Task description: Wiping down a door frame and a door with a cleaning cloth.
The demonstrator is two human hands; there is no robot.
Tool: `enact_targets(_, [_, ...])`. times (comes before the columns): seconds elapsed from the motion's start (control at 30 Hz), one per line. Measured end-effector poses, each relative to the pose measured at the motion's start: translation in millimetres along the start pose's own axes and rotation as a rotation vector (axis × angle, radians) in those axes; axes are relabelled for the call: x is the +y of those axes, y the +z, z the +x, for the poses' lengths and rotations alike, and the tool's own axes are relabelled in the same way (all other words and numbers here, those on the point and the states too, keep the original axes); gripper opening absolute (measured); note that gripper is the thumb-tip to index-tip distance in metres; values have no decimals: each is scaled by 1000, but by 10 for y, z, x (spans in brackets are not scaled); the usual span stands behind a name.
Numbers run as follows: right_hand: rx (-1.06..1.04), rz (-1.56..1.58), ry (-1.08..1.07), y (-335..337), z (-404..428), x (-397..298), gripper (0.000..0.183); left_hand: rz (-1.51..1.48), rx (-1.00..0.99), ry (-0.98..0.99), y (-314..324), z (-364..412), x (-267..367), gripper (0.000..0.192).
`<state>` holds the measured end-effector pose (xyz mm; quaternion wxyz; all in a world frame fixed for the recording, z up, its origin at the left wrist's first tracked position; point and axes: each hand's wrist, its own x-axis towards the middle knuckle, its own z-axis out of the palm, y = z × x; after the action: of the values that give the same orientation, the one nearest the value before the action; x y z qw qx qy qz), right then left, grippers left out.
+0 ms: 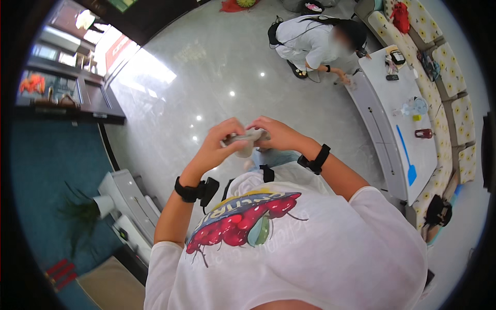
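A light grey cloth (245, 149), folded or bunched, is held out in front of my body, above the floor. My left hand (221, 141) pinches one end between thumb and fingers. At the other end my right hand (281, 133) has its fingers closed on the cloth. Motion blur hides part of its shape, so the exact folds cannot be made out. Black straps with small devices circle both my wrists.
To the right, a person (310, 42) crouches with a hand at the end of a long white coffee table (391, 106). A blue fly swatter (407, 159) and a small fan (419, 105) lie or stand on it. Beyond runs a floral sofa (449, 69). A white cabinet (131, 197) and potted plant (83, 207) stand left.
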<state>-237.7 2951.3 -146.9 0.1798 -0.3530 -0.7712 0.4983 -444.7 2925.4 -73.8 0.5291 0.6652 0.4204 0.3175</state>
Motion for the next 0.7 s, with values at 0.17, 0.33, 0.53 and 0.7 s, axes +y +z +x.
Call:
enact_targets(0.17, [104,241,-31,-241,1451,368,31,-24,-95,143,-1299,1164,-227,11])
enact_targets(0.33, [330,360,-121,-664,3074,1079,29,-92,301,-163,-2838,1773,-849,9])
enact_targets(0.53, [-170,781,58,-1536,5042,454,19,-81,498,-347,-4207,1758,-1097,6])
enact_targets(0.7, [-195,749,-77,-1818,6617,79,22,-57,703,-228,-5046,2182,-1437,27])
